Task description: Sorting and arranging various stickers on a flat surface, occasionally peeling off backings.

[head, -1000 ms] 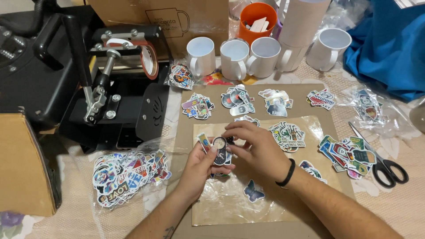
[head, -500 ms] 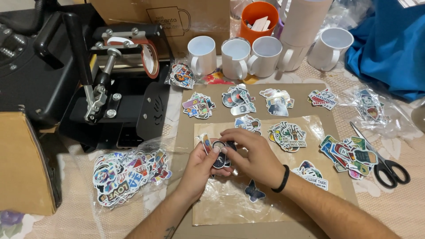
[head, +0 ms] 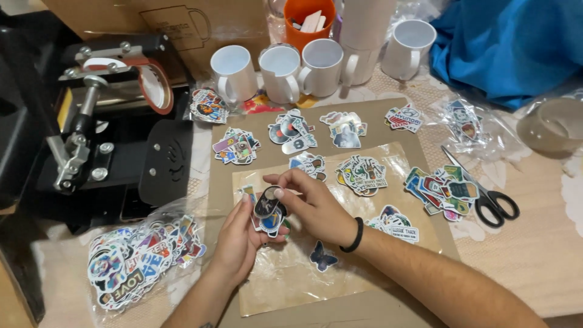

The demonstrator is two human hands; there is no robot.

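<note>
Glossy sticker stack (head: pixel 269 212) looked light, thin, slippery; left hand (head: pixel 240 240) cupped it, right hand (head: pixel 316 203) pinched top sticker's edge.

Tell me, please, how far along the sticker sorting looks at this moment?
Done: several small sticker piles already lie spread on the brown board. In hand: the left hand holds a small stack of stickers, and the right hand pinches the top one. Left: a full clear bag of stickers lies beside the board, so much seems unsorted.
</note>
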